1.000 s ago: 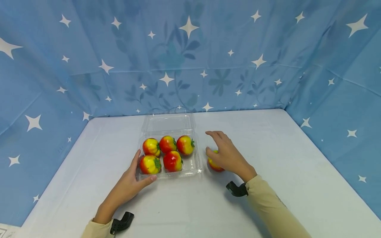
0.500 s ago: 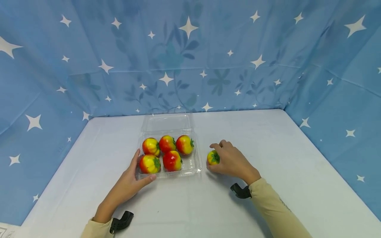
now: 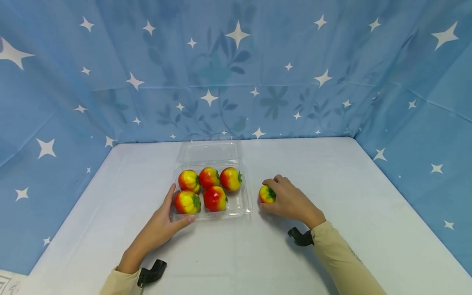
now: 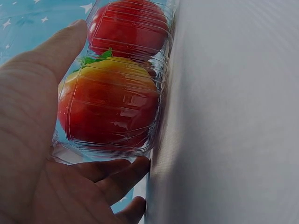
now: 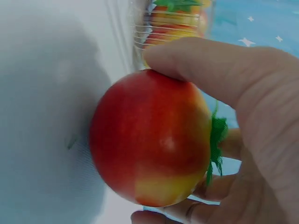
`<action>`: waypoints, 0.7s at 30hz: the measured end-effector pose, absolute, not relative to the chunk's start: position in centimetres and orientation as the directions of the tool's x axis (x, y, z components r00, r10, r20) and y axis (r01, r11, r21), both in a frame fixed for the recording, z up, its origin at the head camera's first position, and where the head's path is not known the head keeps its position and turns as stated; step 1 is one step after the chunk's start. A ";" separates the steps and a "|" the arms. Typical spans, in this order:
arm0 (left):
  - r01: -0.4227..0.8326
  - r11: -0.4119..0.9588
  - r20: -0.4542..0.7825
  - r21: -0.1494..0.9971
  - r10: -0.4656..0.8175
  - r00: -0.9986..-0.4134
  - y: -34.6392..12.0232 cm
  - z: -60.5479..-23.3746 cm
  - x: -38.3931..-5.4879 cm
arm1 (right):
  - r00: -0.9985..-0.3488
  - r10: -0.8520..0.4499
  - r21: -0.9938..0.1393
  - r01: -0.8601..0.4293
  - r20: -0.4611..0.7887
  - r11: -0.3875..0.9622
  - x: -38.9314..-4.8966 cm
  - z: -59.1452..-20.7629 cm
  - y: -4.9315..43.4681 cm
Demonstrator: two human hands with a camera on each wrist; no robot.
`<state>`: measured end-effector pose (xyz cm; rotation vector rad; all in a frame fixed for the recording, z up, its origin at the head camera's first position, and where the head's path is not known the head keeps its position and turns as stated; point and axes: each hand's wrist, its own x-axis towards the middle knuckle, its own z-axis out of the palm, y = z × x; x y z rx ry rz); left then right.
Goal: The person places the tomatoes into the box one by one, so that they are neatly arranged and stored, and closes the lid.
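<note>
A clear plastic clamshell container (image 3: pixel 236 201) lies with its lid laid back and several red-and-yellow fruits (image 3: pixel 215 199) with green leafy tops inside. My left hand (image 3: pixel 158 227) rests at its near left corner, thumb along the front and fingers by the left side. In the left wrist view, the thumb and fingers (image 4: pixel 124 179) are spread about the ribbed wall. To the right of the container, my right hand (image 3: pixel 291 203) grips another such fruit (image 3: pixel 266 194) low at the table. The right wrist view shows the thumb on one side of this fruit (image 5: pixel 152 140) and fingers on the other.
The container's transparent lid (image 3: pixel 211 151) lies flat behind it. A white-covered table (image 3: pixel 228 254) spreads around both hands. Blue star-patterned curtains (image 3: pixel 236 69) stand along the back and sides. Inside the container, the near right spot shows bare plastic.
The right hand has come down over the loose fruit and its fingers have closed round it; the fruit's green top now shows. The left hand stays at the container's corner.
</note>
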<state>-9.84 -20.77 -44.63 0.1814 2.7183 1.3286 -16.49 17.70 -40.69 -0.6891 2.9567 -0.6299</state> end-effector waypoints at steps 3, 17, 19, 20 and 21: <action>0.059 0.609 -0.048 0.791 0.157 -0.986 -20.8 -44.7 -9.9 | -0.906 -0.418 -0.452 -0.400 0.064 0.797 -16.6 -40.1 18.0; 0.057 0.602 -0.044 0.796 0.151 -0.988 -20.9 -44.8 -9.9 | -0.857 -0.458 -0.778 -0.450 0.238 0.438 -17.1 -38.0 15.2; 0.058 0.600 -0.042 0.798 0.151 -0.988 -20.8 -44.7 -9.9 | -0.854 -0.460 -0.818 -0.434 0.241 0.378 -17.2 -38.0 14.6; 0.059 0.602 -0.041 0.797 0.150 -0.988 -20.8 -44.7 -9.8 | -0.853 -0.461 -0.829 -0.430 0.244 0.357 -17.2 -38.1 14.4; 0.059 0.604 -0.040 0.795 0.149 -0.988 -20.8 -44.7 -9.9 | -0.850 -0.463 -0.836 -0.431 0.250 0.339 -17.2 -38.1 14.1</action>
